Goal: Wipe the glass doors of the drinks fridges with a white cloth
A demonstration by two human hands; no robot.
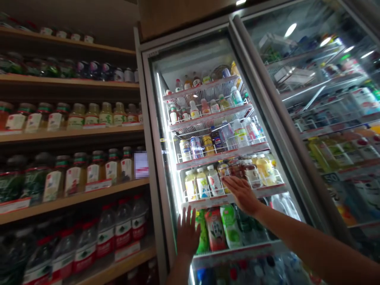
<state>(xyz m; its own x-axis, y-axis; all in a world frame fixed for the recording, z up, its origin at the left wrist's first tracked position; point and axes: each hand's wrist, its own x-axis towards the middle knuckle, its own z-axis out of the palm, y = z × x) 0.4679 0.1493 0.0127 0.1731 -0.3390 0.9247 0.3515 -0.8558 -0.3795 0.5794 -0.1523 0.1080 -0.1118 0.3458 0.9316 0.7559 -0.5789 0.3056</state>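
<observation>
Both of my hands are raised in front of a lit drinks fridge (147, 118), and neither holds anything. My left hand (188, 233) has its fingers spread, low at the fridge's left side, beside a green carton (202, 233). My right hand (242, 194) reaches in from the right with fingers stretched out flat, in front of the shelf of juice bottles (214, 180). Faint reflections lie over the fridge front; whether my hands touch glass I cannot tell. Below my right hand stand a red carton (215, 229) and a green-and-white carton (230, 225).
Wooden shelves (118, 128) on the left carry several rows of jars and bottles, with red-capped water bottles (123, 225) low down. A second glass-fronted fridge (329, 130) stands on the right, behind a metal upright (267, 95). Cans (208, 144) line a middle fridge shelf.
</observation>
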